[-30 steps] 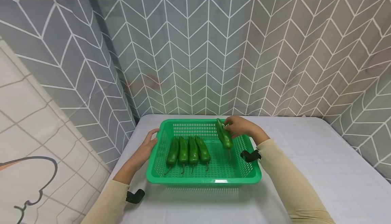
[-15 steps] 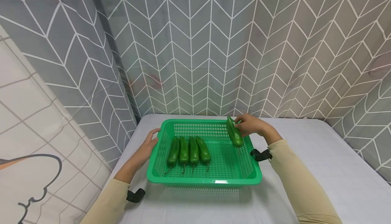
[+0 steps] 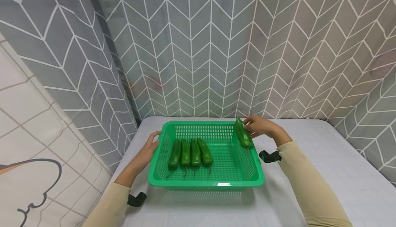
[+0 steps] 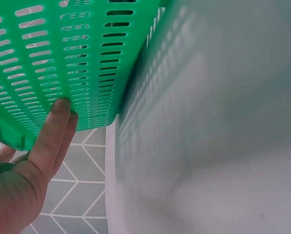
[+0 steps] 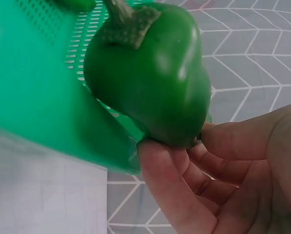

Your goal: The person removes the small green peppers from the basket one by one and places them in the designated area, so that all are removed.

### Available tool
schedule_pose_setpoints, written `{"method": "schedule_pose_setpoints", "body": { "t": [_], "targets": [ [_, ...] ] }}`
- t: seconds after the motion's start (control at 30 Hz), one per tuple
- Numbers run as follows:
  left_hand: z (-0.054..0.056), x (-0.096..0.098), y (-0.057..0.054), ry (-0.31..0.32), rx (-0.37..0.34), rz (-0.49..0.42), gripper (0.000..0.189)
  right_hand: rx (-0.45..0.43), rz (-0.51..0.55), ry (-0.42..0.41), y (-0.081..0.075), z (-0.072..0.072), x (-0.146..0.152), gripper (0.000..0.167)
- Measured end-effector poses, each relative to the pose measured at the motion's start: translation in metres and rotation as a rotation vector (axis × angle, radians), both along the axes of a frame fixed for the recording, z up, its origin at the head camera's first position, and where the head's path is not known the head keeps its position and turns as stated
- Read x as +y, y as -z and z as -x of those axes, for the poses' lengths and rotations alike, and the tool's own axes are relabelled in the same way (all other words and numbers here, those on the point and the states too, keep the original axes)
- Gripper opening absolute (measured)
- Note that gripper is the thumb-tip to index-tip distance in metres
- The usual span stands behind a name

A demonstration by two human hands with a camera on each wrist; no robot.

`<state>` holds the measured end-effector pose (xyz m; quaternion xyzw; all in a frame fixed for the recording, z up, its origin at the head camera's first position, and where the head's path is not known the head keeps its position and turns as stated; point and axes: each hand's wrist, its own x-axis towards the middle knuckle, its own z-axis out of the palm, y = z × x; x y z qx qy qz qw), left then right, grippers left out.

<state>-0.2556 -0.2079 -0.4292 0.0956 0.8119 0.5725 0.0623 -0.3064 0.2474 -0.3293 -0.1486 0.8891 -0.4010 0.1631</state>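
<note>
A green plastic basket (image 3: pixel 205 183) with slotted walls stands on the white-covered table. Several long green chili peppers (image 3: pixel 195 153) lie side by side in its left half, stems toward the near side. My left hand (image 3: pixel 148 150) holds the basket's left rim; in the left wrist view, fingers (image 4: pixel 52 131) press the outer wall. Over the basket's far right corner, my right hand (image 3: pixel 258 126) pinches another green chili pepper (image 3: pixel 243 134) between thumb and fingers. That pepper (image 5: pixel 150 73) tilts with its stem end lower and nearer me, beside the basket wall.
A grey curtain (image 3: pixel 210 48) with white zigzag lines hangs behind the table. White tile-patterned sheeting (image 3: pixel 46 134) is at the left. The white tablecloth (image 3: pixel 328 151) extends to the right of the basket.
My right hand has moved right with the chili pepper, from above the basket's inside to its far right corner. My left hand and the other peppers have stayed in place.
</note>
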Motion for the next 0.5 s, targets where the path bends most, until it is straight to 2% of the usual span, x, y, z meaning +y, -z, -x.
{"method": "schedule_pose_setpoints", "body": {
  "t": [0.2,0.5],
  "targets": [
    [0.001,0.000,0.001,-0.003,0.001,-0.012,0.047,-0.001,0.000,0.003,-0.003,-0.001,0.008,0.042],
    [0.000,0.000,0.000,-0.005,0.000,-0.007,0.048,0.006,0.025,-0.012,-0.003,0.001,0.023,0.035]
  ]
}}
